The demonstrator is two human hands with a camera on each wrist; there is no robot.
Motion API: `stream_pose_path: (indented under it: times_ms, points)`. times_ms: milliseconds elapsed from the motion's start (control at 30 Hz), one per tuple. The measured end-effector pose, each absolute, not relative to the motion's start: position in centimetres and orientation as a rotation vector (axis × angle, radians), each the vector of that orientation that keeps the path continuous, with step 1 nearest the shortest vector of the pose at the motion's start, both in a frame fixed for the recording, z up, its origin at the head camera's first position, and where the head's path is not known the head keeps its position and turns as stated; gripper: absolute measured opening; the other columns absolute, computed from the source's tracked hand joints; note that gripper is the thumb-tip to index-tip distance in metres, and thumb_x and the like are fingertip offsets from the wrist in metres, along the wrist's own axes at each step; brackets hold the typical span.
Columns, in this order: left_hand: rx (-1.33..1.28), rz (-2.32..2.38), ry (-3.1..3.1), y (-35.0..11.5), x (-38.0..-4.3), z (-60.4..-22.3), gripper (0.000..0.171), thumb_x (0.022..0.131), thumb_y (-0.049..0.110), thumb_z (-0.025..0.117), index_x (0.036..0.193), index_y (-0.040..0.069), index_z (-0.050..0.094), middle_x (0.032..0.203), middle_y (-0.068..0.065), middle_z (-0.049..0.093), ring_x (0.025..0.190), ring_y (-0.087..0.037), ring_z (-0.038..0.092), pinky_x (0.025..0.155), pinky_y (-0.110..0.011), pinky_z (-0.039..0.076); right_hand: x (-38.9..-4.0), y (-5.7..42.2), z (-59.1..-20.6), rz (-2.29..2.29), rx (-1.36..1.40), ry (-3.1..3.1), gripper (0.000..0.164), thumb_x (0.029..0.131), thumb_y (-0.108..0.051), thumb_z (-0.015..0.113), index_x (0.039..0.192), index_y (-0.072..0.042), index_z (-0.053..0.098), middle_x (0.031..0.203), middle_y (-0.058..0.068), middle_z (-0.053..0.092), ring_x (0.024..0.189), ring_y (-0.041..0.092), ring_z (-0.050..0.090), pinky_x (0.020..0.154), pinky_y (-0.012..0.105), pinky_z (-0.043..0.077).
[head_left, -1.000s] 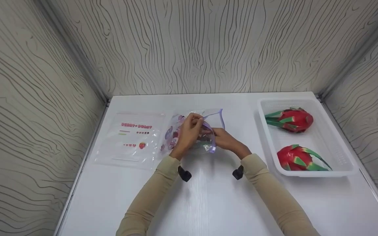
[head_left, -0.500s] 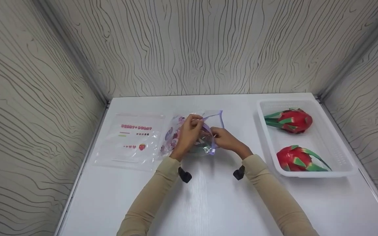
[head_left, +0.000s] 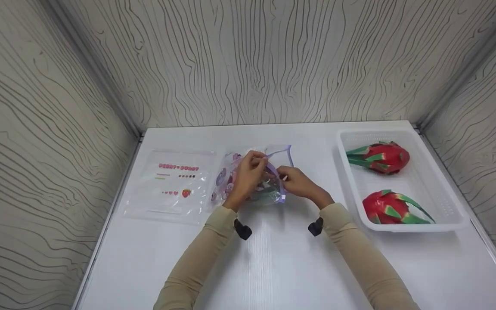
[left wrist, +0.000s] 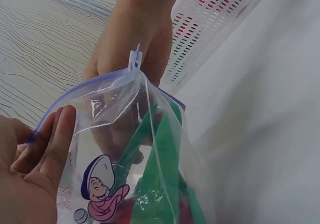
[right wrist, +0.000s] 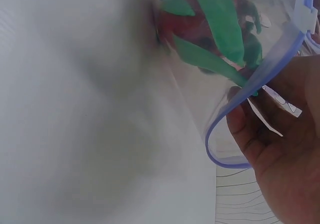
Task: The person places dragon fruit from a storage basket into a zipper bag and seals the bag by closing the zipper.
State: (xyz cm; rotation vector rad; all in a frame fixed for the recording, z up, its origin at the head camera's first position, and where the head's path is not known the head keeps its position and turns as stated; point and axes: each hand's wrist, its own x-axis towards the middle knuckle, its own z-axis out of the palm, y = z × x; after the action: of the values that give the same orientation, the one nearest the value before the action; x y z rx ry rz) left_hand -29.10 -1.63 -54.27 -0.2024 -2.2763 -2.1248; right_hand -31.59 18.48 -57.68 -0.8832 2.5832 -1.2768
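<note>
Soft clear bag, firmer fruit inside

The zip bag (head_left: 222, 176) lies mid-table, nearer the far edge of the table (head_left: 269, 262) than the bottom of the view, with a dragon fruit (right wrist: 190, 32) seen through its film. Thin, slippery and limp, the film is judged likely to crease and give; the fruit is probably firm, its green leaves bendable. The bag is best taken by its stiffer purple rim (right wrist: 274, 68), the fruit by its red body. The rim is pinched by the left hand (head_left: 248, 174). The right hand's (head_left: 297, 181) fingers are inside the mouth; whether a leaf is gripped cannot be told. A flat bag (head_left: 170, 185) lies by the table's left edge; two more fruits, an upper one (head_left: 385, 158) and a lower one (head_left: 396, 207), are held in a white basket (head_left: 416, 228) toward the far right corner.
</note>
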Motion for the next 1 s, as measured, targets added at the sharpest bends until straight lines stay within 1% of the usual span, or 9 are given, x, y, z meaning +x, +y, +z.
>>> stream_pose_path:
  times_ms: [100,200,333,433,600,700,833,1000]
  points:
    - [-0.186,-2.097,-2.290,-1.7,-29.2,-54.3,0.015,0.109,0.019,0.061,0.119,0.008,0.064,0.099,-0.009,0.078,0.074,-0.018,0.075,0.071,-0.043,0.065,-31.4,18.7,-57.2,-1.277,-0.872,2.592,0.020,0.095,0.002,0.061,0.111,0.003,0.074,0.110,0.019,0.074,0.103,0.036,0.071,0.092,0.051,0.061]
    - [-0.211,-2.109,-2.274,-1.7,-29.2,-54.4,0.015,0.109,0.018,0.061,0.119,0.007,0.063,0.099,-0.010,0.078,0.076,-0.018,0.075,0.073,-0.040,0.066,-31.4,18.9,-56.8,-1.271,-0.841,2.599,0.024,0.097,0.002,0.061,0.117,0.002,0.075,0.111,0.017,0.075,0.103,0.035,0.072,0.091,0.048,0.061]
    - [-0.261,-2.179,-2.221,-1.8,-29.2,-54.4,0.016,0.110,0.016,0.059,0.120,0.004,0.061,0.099,-0.014,0.078,0.078,-0.024,0.078,0.080,-0.049,0.067,-31.6,19.2,-56.3,-1.253,-0.826,2.623,0.025,0.100,0.001,0.061,0.120,-0.001,0.076,0.113,0.015,0.076,0.104,0.032,0.072,0.089,0.041,0.059]
    - [-0.258,-2.212,-2.204,-1.8,-29.2,-54.4,0.017,0.110,0.016,0.058,0.121,0.003,0.062,0.099,-0.014,0.078,0.078,-0.026,0.080,0.081,-0.051,0.066,-31.6,19.6,-55.9,-1.248,-0.853,2.647,0.024,0.101,0.000,0.063,0.120,-0.002,0.077,0.114,0.015,0.077,0.103,0.031,0.072,0.087,0.039,0.059]
    - [-0.230,-2.229,-2.208,-1.9,-29.3,-54.5,0.018,0.110,0.018,0.059,0.121,0.004,0.063,0.099,-0.013,0.078,0.077,-0.026,0.080,0.077,-0.041,0.067,-31.8,20.3,-55.4,-1.234,-0.896,2.667,0.022,0.103,-0.003,0.064,0.121,-0.003,0.077,0.115,0.014,0.077,0.103,0.030,0.071,0.087,0.040,0.058]
    - [-0.216,-2.221,-2.220,-1.9,-29.2,-54.5,0.018,0.111,0.019,0.059,0.122,0.005,0.063,0.099,-0.013,0.078,0.077,-0.025,0.081,0.075,-0.038,0.067,-31.9,20.7,-55.0,-1.225,-0.894,2.658,0.021,0.104,-0.005,0.064,0.121,-0.004,0.077,0.116,0.013,0.076,0.103,0.028,0.070,0.087,0.040,0.058]
    - [-0.200,-2.209,-2.235,-2.0,-29.2,-54.4,0.018,0.111,0.020,0.058,0.122,0.007,0.063,0.099,-0.011,0.078,0.078,-0.025,0.081,0.073,-0.038,0.067,-32.0,21.5,-54.5,-1.208,-0.906,2.667,0.021,0.104,-0.003,0.064,0.121,-0.005,0.077,0.116,0.013,0.075,0.104,0.029,0.070,0.086,0.038,0.058]
    - [-0.227,-2.229,-2.206,-2.1,-29.4,-54.5,0.019,0.111,0.019,0.058,0.122,0.004,0.063,0.095,-0.013,0.078,0.076,-0.028,0.081,0.076,-0.040,0.067,-32.1,22.6,-54.0,-1.178,-0.924,2.714,0.021,0.104,-0.003,0.065,0.120,-0.004,0.077,0.117,0.013,0.076,0.103,0.030,0.071,0.087,0.040,0.059]
